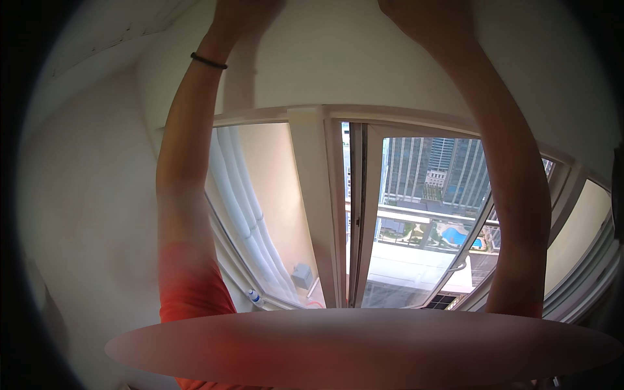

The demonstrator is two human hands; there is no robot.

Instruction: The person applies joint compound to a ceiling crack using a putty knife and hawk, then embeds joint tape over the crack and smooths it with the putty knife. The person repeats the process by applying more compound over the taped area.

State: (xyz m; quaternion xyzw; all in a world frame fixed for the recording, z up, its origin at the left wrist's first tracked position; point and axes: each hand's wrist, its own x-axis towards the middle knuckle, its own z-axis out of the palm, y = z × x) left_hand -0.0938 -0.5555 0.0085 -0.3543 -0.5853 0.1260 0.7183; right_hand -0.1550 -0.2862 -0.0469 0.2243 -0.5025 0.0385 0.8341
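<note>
Both of my arms reach up toward the pale wall (325, 58) above a window. My left hand (244, 13), below which a dark band circles the wrist, is cut off by the top edge, so its fingers and anything they hold are hidden. My right hand (422, 16) is also at the top edge, right of centre, with its fingertips out of view. I cannot tell whether either hand grips or touches anything.
Below are a white window frame (305, 195), a sheer curtain (237, 195) on the left and a glazed panel (422, 182) with buildings and a pool outside. A small bottle (253, 296) and grey box (301, 276) sit low left. A side wall (84, 208) stands at left.
</note>
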